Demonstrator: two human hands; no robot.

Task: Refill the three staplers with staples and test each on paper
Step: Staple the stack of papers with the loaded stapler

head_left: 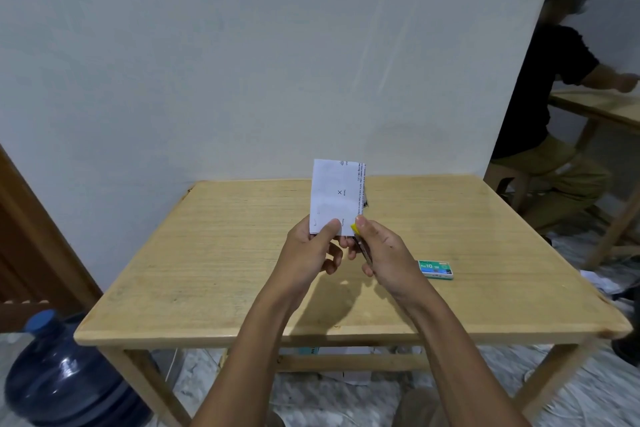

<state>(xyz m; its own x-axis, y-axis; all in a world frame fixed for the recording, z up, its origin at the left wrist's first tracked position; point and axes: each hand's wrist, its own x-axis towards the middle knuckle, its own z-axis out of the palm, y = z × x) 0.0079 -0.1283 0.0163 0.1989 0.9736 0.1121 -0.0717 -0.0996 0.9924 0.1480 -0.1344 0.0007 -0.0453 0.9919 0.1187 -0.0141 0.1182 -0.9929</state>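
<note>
My left hand [313, 246] holds a folded white paper [334, 196] upright above the wooden table [207, 253], thumb on its lower edge. My right hand [384, 253] grips a small yellow stapler [356, 230] at the paper's lower right corner; most of the stapler is hidden by my fingers. A green box of No.10 staples [435, 269] lies flat on the table to the right of my right hand. No other stapler is in view.
A blue water jug [59, 378] stands on the floor at the lower left. A person in a black shirt [554, 87] sits at another wooden table [602, 107] at the right. A white wall rises behind the table.
</note>
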